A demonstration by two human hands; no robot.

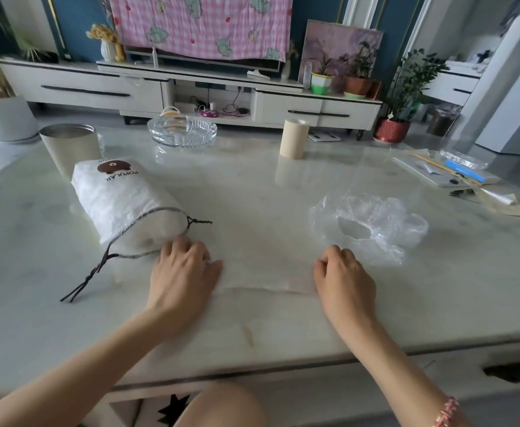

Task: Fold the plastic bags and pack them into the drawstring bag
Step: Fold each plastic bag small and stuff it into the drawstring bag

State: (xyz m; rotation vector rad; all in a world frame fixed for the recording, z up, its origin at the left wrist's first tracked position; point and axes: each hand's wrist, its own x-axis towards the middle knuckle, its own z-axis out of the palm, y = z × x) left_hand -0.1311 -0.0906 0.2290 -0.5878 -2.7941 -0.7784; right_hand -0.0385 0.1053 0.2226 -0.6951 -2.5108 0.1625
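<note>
Flat clear plastic bag (pixel 265 272) lies on the pale marble tabletop (pixel 283 167); left hand (pixel 184 272) presses it with relaxed fingers, right hand (pixel 342 278) curls its fingers on the bag's edge, white drawstring bag (pixel 123 198) just beside the left hand

Your drawstring bag (pixel 120 198), left of centre, is white with a brown bear print, dark lettering and a black cord (pixel 98 266). The flat plastic bag (pixel 265 272), low in the middle, is milky and see-through. The crumpled plastic bag (pixel 373 223) to its right is clear. The counter (pixel 283 180) is pale marble with faint veining. Upper left you see a beige cup (pixel 70 149), and top centre a pink checked cloth (pixel 200 23) with pale green motifs.
</note>
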